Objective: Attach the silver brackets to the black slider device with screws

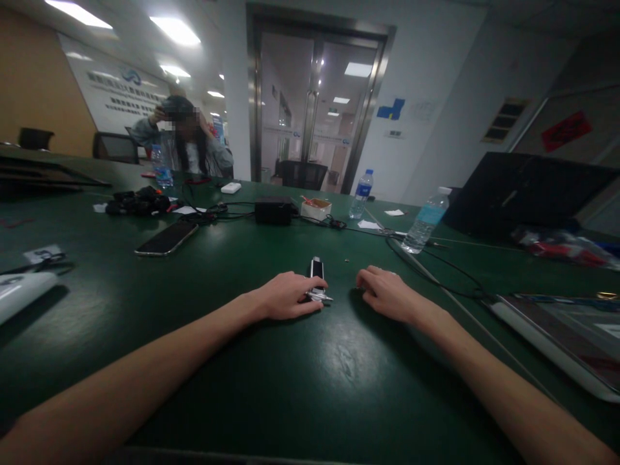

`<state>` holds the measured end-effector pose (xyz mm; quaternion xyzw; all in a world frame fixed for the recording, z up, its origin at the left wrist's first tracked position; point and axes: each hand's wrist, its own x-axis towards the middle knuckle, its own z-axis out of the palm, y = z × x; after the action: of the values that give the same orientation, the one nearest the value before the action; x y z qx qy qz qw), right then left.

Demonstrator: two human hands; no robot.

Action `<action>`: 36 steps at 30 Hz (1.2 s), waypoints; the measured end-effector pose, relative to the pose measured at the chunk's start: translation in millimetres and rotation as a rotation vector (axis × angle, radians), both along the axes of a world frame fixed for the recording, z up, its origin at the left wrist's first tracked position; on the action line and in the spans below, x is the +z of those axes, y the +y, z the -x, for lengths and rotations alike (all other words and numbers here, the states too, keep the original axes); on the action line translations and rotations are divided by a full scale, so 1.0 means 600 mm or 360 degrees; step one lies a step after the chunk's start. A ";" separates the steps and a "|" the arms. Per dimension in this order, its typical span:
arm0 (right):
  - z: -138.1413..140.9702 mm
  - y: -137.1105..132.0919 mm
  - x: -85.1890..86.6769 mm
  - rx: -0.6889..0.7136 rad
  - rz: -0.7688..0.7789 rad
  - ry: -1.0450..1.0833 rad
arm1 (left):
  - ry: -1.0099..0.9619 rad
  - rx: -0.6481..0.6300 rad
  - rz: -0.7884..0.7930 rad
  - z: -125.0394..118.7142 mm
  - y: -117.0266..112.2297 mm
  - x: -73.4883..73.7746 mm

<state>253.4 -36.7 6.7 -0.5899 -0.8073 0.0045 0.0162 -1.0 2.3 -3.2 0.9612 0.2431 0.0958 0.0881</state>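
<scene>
My left hand rests low over the green table, its finger and thumb closed around a small silver metal piece with a thin pointed end. Just beyond the fingers lies a slim black-and-silver stick-shaped device, its near end partly covered by my hand. To the right, my right hand has its fingers curled down at the tabletop. Whatever may be in those fingertips is hidden. A tiny speck-like bit lies between and beyond the hands.
A phone lies left, near black cables and a black box. Beyond are a small carton and water bottles. A laptop-like device is at right. Across the table sits a person.
</scene>
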 end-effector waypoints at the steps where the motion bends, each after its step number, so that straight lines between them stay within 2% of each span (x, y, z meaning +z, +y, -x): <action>1: 0.002 0.000 -0.002 0.0034 -0.0026 0.0037 | 0.0000 -0.0001 -0.0002 0.000 0.000 0.000; 5: 0.009 0.001 -0.011 0.0153 -0.0044 0.0170 | -0.0015 -0.0021 -0.0004 0.000 0.002 0.000; 10: 0.004 0.005 -0.020 0.0184 -0.0045 0.0215 | 0.0001 -0.0013 -0.0007 0.000 0.001 0.001; 16: 0.003 0.005 -0.016 -0.0027 -0.0140 -0.0048 | 0.0004 0.0002 -0.0037 0.000 0.000 -0.001; 21: 0.005 0.003 -0.008 -0.0033 -0.0100 -0.0128 | -0.0016 -0.0016 -0.0030 -0.001 0.003 -0.005; 36: 0.012 0.003 -0.018 0.0213 -0.0067 0.0252 | -0.0019 -0.0021 0.0017 0.000 0.002 -0.001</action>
<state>246.1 -34.9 -3.9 -0.5320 -0.8410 0.0351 0.0921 -1.0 3.8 -3.7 0.9617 0.2368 0.0997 0.0955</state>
